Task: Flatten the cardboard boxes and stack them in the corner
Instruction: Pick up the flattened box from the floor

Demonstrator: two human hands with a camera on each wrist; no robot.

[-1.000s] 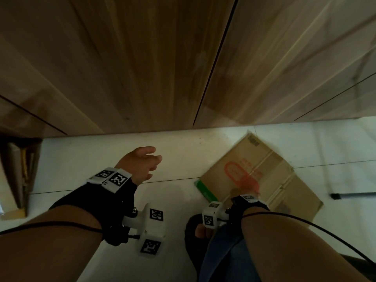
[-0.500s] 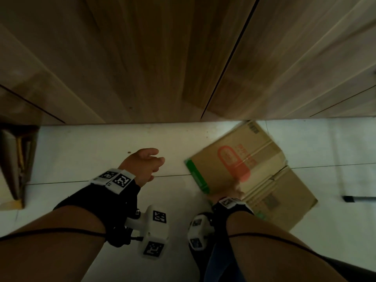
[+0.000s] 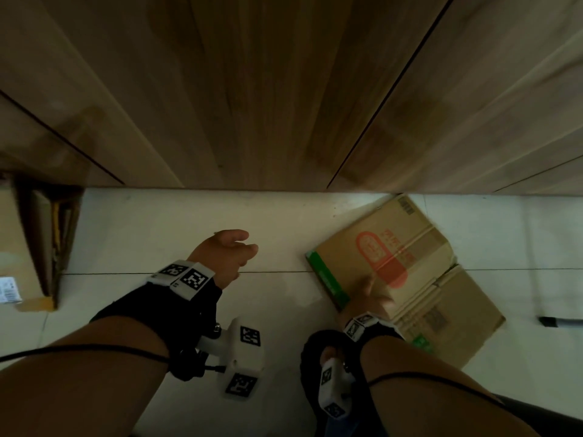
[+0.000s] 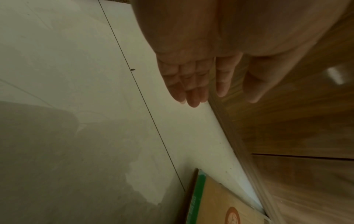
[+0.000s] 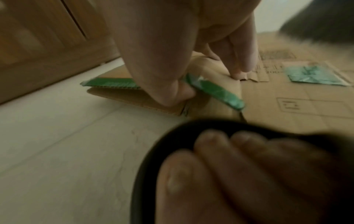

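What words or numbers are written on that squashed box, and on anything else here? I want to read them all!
Nothing here reads clearly.
Flattened cardboard box: red oval logo with red characters beside it, too blurred to read.
Same box, lower panel: printed code patch and digits, perhaps "200", not certain; a boxed handling symbol, unreadable.
Green edge strip: pale lettering, too blurred.
White label at the far left: too small.
Wrist markers: black-and-white patterns, no words.
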